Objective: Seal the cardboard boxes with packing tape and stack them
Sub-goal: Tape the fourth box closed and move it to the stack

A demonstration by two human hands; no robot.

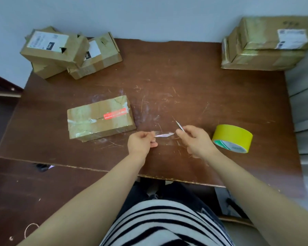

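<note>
- Head view, hands: left hand has fingers curled and pinches one end of a strip of tape between thumb and fingertips. The strip is short, pale and glossy, and narrows to a point towards the right hand.
- Right hand, fingers curled, pinches a thin pale sliver that sticks up and away from its fingertips. Cannot tell whether it is tape or a tool. The strip's pointed tip sits just beside this hand's fingertips; contact is not clear.
- Both hands hover just above the table, close together, with the strip between them.
- Cardboard box: just left of the left hand and slightly beyond it, lying flat. Brown and worn, with shiny clear tape wrinkled along its top seam and a red label over the seam.
- Tape roll: yellow, just right of the right hand, resting on the table tilted.
- Loose pile of boxes: well beyond the left hand, flaps torn, white labels.
- Stacked boxes: well beyond the right hand, glossy with tape.
</note>
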